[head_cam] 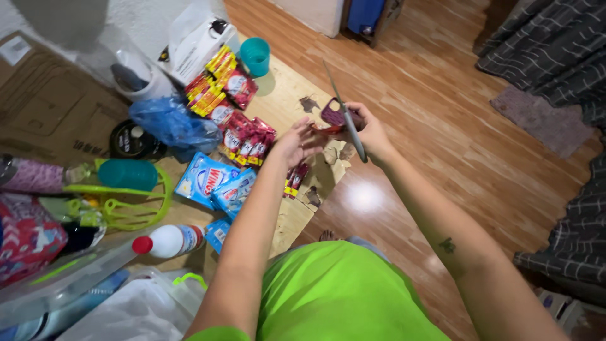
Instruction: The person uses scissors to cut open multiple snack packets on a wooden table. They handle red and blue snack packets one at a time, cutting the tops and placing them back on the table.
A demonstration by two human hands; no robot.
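Note:
My right hand (pixel 371 131) grips a knife (pixel 346 113) with its long blade pointing away and up. My left hand (pixel 297 143) holds the end of a small red sachet (pixel 326 129) right against the blade, fingers spread. Both hands hover over a worn wooden board (pixel 297 95) on the floor. A strip of red and yellow sachets (pixel 295 178) lies on the board just below my left wrist.
Piles of red sachets (pixel 243 129), yellow and red packets (pixel 211 85), blue detergent packs (pixel 205 177), a blue plastic bag (pixel 173 123), a teal cup (pixel 255 55), a white bottle with a red cap (pixel 169 240), a green rack (pixel 129 196) and cardboard (pixel 50 107) crowd the left. Dark fabric (pixel 555 44) lies right.

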